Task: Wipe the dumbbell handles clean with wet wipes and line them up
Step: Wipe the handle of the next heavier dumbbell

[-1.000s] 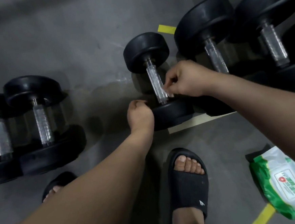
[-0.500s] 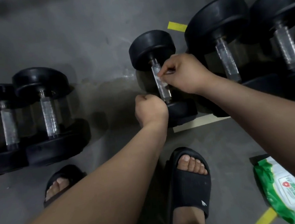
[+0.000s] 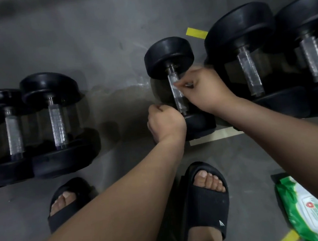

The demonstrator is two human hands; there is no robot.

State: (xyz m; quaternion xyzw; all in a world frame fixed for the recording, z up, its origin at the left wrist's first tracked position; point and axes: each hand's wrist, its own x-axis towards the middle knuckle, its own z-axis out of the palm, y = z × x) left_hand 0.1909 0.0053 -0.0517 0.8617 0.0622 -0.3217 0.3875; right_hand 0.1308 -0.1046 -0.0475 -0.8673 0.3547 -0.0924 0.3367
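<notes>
Grey concrete floor lies under my sandals, with dumbbells in a loose row on it: the left pair, the big pair on my right, and between them the small dumbbell I am working on, just ahead of my right foot. My right hand is pinched narrow, its fingertips closed on what looks like a pale wipe. It is blurred, so I say that cautiously. The wipe is pressed to the upper part of the knurled handle. My left hand is curled against the near head; whether it grips the rim or only braces it I cannot tell. To do this well, I should wrap the wipe right round the bar, run it end to end while turning, and hold the head firm so nothing rolls. The wet wipes pack lies by my right arm.
</notes>
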